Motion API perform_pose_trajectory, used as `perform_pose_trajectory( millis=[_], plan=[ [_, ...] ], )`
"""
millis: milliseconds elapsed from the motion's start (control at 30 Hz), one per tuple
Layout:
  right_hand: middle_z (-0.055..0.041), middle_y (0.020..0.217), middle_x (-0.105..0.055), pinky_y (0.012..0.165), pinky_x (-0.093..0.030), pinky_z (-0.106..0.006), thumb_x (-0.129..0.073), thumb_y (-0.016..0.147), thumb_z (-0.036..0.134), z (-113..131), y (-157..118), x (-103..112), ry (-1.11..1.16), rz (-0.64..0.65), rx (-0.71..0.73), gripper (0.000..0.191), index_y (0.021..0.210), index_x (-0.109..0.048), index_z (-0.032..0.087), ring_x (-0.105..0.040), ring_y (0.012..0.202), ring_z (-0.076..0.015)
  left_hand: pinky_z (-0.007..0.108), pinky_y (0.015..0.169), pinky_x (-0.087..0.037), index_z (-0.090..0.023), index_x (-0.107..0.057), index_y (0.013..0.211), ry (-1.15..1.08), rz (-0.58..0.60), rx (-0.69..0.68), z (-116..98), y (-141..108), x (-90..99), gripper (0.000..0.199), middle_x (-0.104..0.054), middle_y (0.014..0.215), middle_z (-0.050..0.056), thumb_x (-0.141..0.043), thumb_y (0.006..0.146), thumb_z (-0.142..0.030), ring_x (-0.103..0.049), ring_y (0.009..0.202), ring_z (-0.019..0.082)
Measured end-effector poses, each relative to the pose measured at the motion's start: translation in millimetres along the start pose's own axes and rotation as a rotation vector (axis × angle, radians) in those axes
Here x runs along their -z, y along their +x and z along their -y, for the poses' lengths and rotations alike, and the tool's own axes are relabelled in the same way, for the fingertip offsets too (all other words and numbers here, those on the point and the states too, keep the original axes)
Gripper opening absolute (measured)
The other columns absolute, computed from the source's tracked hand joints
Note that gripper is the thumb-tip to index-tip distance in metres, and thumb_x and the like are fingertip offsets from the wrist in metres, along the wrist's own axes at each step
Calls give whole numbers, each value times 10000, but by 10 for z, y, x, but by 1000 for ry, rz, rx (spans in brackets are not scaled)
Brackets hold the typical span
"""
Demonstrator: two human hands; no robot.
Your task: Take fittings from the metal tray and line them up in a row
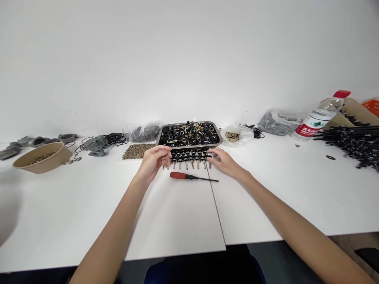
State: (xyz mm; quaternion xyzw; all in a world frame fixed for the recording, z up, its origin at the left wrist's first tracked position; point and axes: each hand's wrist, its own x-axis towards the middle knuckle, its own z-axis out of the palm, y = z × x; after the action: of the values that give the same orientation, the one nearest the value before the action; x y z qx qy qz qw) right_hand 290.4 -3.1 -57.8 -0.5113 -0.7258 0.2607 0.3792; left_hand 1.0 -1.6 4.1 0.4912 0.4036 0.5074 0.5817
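Observation:
Two tight rows of bolts with black caps (192, 156) lie on the white table, their brass-coloured shanks pointing towards me. At the left end, my left hand (154, 161) has its fingers loosely bent, with the index finger reaching over and covering the outermost bolts. My right hand (224, 161) is at the opposite end, its thumb and index finger apart at the last pieces. Whether either hand presses on the bolts is hard to see. In front of the rows lies a screwdriver (194, 177) with a red and black handle, its tip pointing right.
Behind the rows stands a metal tray (219, 142) heaped with black and brass parts. Left are a batch of small brass pieces (136, 151), grey fittings (96, 145) and a tan bowl (37, 169). To the right are plastic bags (280, 121), a water bottle (315, 122) and black rods (352, 142).

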Motion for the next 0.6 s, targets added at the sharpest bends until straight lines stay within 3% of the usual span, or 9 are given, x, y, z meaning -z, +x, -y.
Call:
perform_pose_trajectory(
  millis=[167, 267, 333, 400, 600],
  plan=[
    [-104, 1118, -670, 895, -472, -395, -553, 897, 455, 80, 29, 37, 76, -72, -25, 351, 1083, -672, 183, -613, 975, -229, 248, 438, -411, -117, -658, 830, 0, 6, 4, -3, -5, -5, 160, -623, 680, 33, -700, 703, -205, -549, 469, 118],
    [-142, 1252, -645, 922, -493, -418, -318, 952, 611, 213, 44, 139, 412, -13, -29, 598, 1244, -601, 173, -627, 1087, -256, 247, 431, -406, -121, -656, 831, 1, 13, 10, -12, -11, -9, 160, -620, 678, 28, -697, 706, -213, -543, 458, 113],
    [-149, 1380, -568, 973, -481, -450, -92, 935, 693, 310, 42, 220, 697, 45, -40, 802, 1376, -504, 164, -581, 1211, -278, 249, 431, -408, -123, -654, 830, 1, 17, 11, -16, -15, -10, 162, -621, 681, 28, -696, 706, -218, -542, 458, 113],
    [-130, 1444, -514, 1018, -455, -474, 10, 894, 733, 379, 33, 283, 819, 58, -72, 903, 1435, -445, 171, -510, 1305, -287, 253, 436, -414, -123, -652, 830, 1, 20, 11, -17, -17, -10, 163, -621, 682, 29, -696, 708, -222, -543, 461, 114],
    [-142, 1453, -500, 998, -481, -465, -108, 886, 750, 329, 45, 298, 975, 41, -150, 826, 1333, -504, 180, -491, 1319, -290, 253, 425, -401, -121, -657, 836, 2, 18, 7, -13, -8, -8, 166, -619, 686, 32, -698, 711, -223, -549, 459, 124]
  ],
)
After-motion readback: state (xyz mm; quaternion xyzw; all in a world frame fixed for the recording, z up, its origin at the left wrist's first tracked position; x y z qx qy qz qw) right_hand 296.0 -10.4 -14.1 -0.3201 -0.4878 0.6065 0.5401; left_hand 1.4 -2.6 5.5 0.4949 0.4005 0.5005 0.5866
